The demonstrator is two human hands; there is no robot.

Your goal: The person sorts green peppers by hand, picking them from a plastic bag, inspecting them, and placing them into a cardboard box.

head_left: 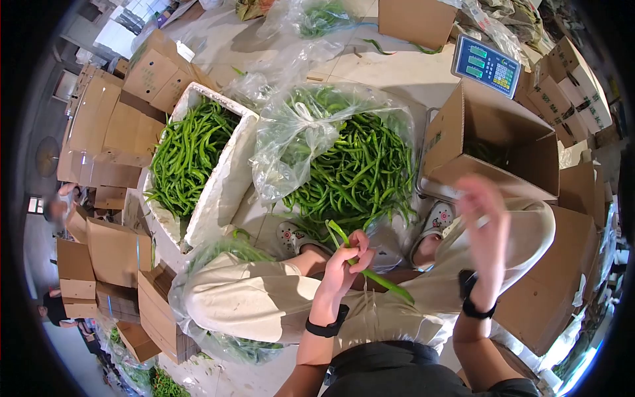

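Long green chili peppers (pixel 390 286) are gripped in my left hand (pixel 345 263), its fingers curled around them over my lap. Just beyond that hand, a heap of green chilies (pixel 364 165) spills from an open clear plastic bag (pixel 284 142) on the floor. My right hand (pixel 484 208) is raised near the front edge of an open cardboard box (pixel 444 135) and smeared by motion, so its fingers cannot be made out. Inside that box, some green shows in the shadow at the bottom.
To the left stands a white foam box (pixel 228 175) full of green chilies (pixel 192 155). A scale display (pixel 486 66) rises behind the open carton. Stacked cardboard boxes (pixel 116 248) line the left side, and a large carton (pixel 549 284) sits by my right knee.
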